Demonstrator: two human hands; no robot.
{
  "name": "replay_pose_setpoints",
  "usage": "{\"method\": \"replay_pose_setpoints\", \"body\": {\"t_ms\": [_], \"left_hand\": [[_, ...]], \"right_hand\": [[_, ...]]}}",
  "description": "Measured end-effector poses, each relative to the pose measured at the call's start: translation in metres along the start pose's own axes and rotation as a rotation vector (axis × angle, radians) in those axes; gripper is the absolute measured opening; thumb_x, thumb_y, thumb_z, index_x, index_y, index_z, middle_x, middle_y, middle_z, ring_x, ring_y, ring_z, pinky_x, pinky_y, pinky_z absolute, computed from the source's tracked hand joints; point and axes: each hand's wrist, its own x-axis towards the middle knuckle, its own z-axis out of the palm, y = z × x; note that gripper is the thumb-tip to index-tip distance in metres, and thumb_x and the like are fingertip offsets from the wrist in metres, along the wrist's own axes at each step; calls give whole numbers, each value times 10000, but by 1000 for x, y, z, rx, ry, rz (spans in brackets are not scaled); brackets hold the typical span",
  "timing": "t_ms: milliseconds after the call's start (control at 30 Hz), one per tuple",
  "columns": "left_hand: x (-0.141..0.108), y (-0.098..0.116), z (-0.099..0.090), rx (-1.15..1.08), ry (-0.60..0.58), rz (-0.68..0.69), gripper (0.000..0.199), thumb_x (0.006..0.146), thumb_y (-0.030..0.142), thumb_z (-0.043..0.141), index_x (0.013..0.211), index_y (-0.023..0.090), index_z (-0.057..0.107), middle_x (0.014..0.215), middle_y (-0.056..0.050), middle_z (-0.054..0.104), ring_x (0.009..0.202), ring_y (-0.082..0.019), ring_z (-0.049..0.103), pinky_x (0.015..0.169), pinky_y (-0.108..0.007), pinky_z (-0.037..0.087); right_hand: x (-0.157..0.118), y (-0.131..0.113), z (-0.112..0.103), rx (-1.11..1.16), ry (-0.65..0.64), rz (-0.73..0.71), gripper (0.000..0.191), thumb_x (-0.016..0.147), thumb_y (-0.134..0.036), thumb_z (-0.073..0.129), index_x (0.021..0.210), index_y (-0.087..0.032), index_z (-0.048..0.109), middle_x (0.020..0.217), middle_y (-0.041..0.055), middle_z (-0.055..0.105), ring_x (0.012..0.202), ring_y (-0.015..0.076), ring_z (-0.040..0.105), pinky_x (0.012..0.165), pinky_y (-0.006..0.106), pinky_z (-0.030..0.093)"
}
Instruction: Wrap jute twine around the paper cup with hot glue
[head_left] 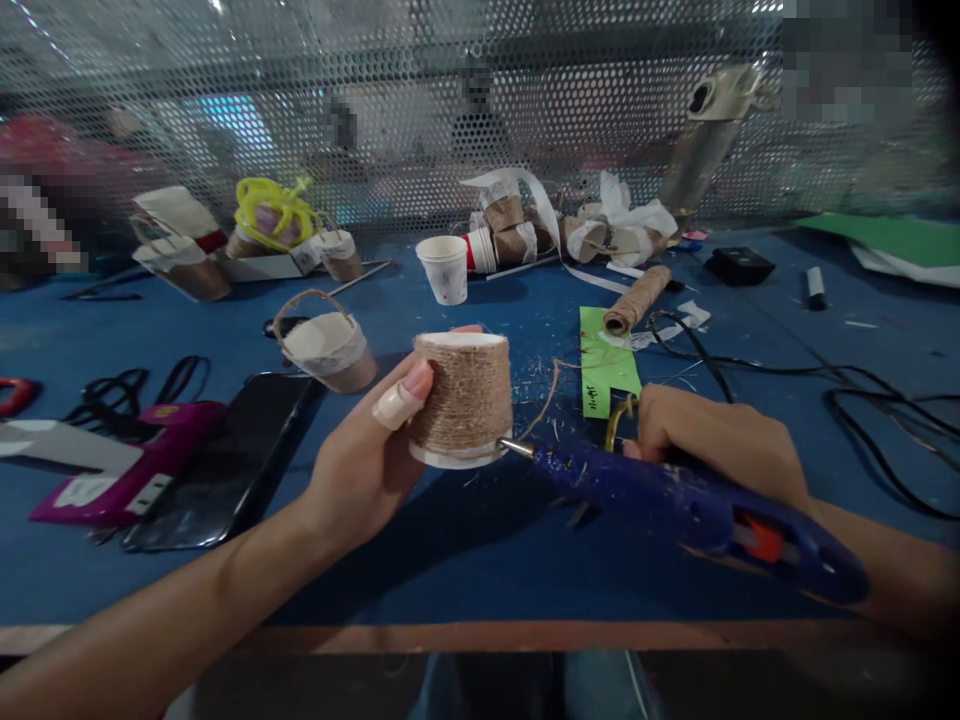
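A paper cup [469,395] wrapped in brown twine is gripped by my left hand [375,440], which has a bandage on its thumb. The cup's white rim faces down, and a strip near it is bare of twine. My right hand [705,440] is closed around a blue hot glue gun [645,490]; its fingers are partly hidden behind the gun. The metal nozzle [517,447] meets the cup's lower right edge, at the last turn of twine. From there a loose strand of twine [553,385] runs up to the right, over a green paper [596,365].
Behind stand a white paper cup [442,270] and a twine roll [637,300]. A small handled basket [330,350], a phone [232,460] and a purple device [165,460] lie left. A black cable [780,362] crosses the right side. A perforated metal screen [405,130] closes the back.
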Motion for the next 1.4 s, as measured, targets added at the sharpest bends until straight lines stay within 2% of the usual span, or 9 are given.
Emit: {"method": "replay_pose_setpoints", "body": {"t_ms": [267, 400, 633, 867, 1000, 1067, 1167, 1267, 1400], "left_hand": [[1, 2, 1, -1, 62, -43, 297, 917, 341, 704, 1125, 145, 786, 1179, -111, 798, 1381, -366, 572, 1205, -529, 403], [0, 0, 0, 12, 46, -30, 311, 895, 400, 760, 1082, 157, 807, 1182, -96, 799, 1353, -355, 596, 1196, -505, 421], [1, 0, 1, 5, 48, -34, 272, 888, 393, 779, 1045, 175, 826, 1025, -43, 824, 1187, -285, 692, 1138, -411, 475], [3, 3, 2, -29, 31, -35, 279, 943, 369, 703, 1070, 150, 821, 981, -52, 834, 936, -220, 739, 926, -336, 562], [5, -1, 0, -2, -23, -80, 345, 885, 406, 770, 1118, 155, 818, 1036, -60, 831, 947, -210, 739, 881, -287, 564], [4, -3, 0, 23, -32, -104, 371, 891, 420, 766, 1151, 158, 804, 1107, -77, 822, 1009, -231, 735, 899, -300, 557], [3, -5, 1, 59, -6, -139, 380, 922, 448, 726, 1184, 179, 783, 1184, -94, 803, 1063, -275, 730, 935, -360, 546], [3, -6, 1, 84, 9, -143, 394, 921, 462, 726, 1199, 188, 775, 1148, -99, 808, 1070, -295, 732, 953, -387, 542], [4, -7, 0, 96, -4, -133, 400, 915, 461, 737, 1201, 183, 770, 1115, -106, 812, 1034, -293, 742, 926, -384, 561]], "right_hand": [[1, 9, 1, 28, 46, -99, 270, 914, -54, 534, 818, -262, 391, 704, -64, 451, 557, 111, 411, 559, 282, 278], [1, 6, 5, 43, 70, -52, 288, 917, -61, 537, 786, -267, 383, 689, -61, 470, 529, 114, 443, 524, 293, 286], [4, 12, 5, 53, 97, -158, 278, 853, -30, 532, 778, -266, 404, 655, -67, 479, 482, 99, 454, 477, 276, 288], [9, 12, -9, 256, 53, -19, 282, 801, -99, 652, 728, -252, 427, 657, -62, 505, 521, 108, 460, 498, 274, 343], [14, 6, -4, 436, 184, 85, 237, 915, -182, 674, 776, -279, 509, 840, -27, 654, 733, 184, 644, 655, 330, 519], [16, 6, 1, 447, 140, 93, 211, 893, -253, 759, 848, -287, 556, 1087, -8, 712, 960, 225, 704, 815, 363, 577], [18, 7, 7, 463, 49, 90, 264, 859, -323, 840, 931, -300, 586, 1253, -19, 710, 1115, 230, 712, 946, 369, 593], [19, 8, 8, 469, -20, 127, 240, 869, -323, 844, 943, -315, 616, 1197, -37, 748, 1066, 206, 741, 900, 340, 622], [17, 4, 8, 570, -58, 202, 228, 856, -298, 859, 990, -318, 676, 948, -46, 787, 798, 175, 767, 697, 292, 637]]}}
